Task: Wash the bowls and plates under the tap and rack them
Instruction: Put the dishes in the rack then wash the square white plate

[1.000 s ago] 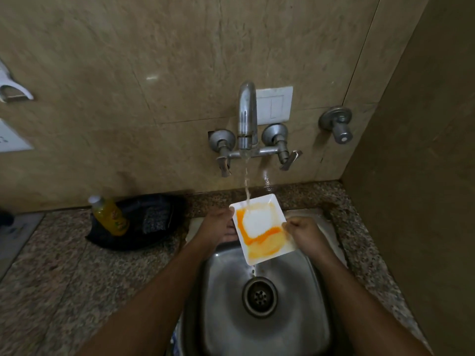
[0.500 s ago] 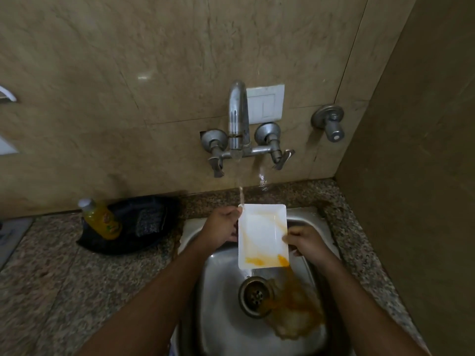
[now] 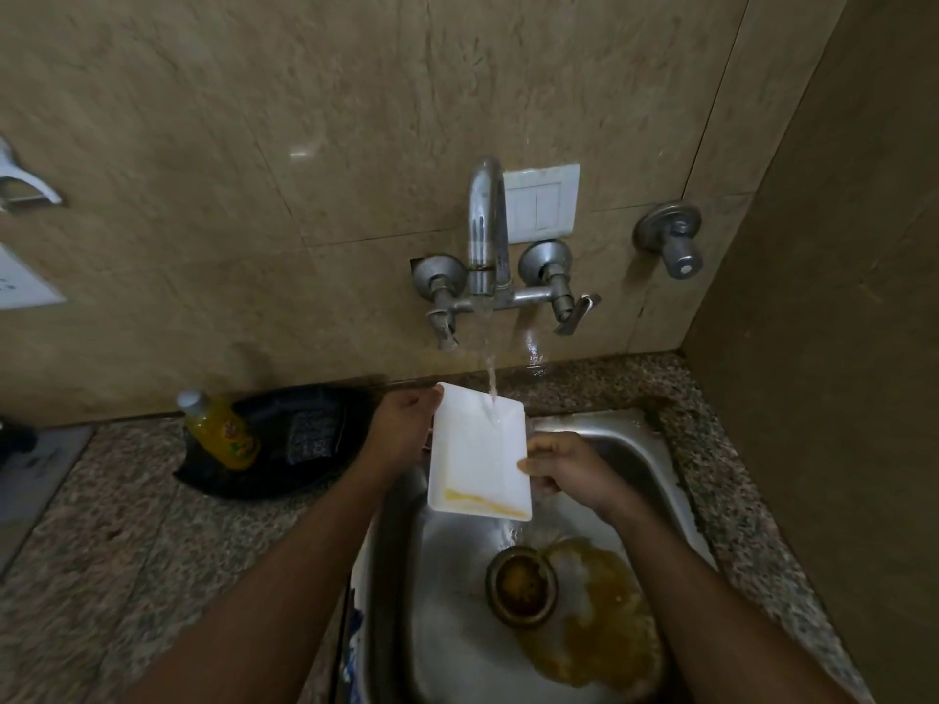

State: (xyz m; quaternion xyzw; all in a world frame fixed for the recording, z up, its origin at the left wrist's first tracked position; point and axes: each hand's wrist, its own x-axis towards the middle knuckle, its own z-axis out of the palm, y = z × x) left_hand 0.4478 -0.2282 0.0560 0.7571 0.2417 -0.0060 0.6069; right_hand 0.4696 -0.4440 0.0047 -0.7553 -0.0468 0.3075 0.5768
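At centre frame both hands' fingers grip the white rectangular plastic plate (image 3: 477, 449) under the chrome wall tap (image 3: 487, 231), mostly rinsed, orange residue along its lower edge, racking not yet done.

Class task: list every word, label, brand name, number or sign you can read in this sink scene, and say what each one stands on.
No text can be read for certain.
Yellow bottle: red and green label, too blurred to read.
Dark pouch behind it: a printed panel, too small to read.
White wall plate at the left edge: faint marks, unreadable.
White plate, tap and switch plate: no lettering visible.
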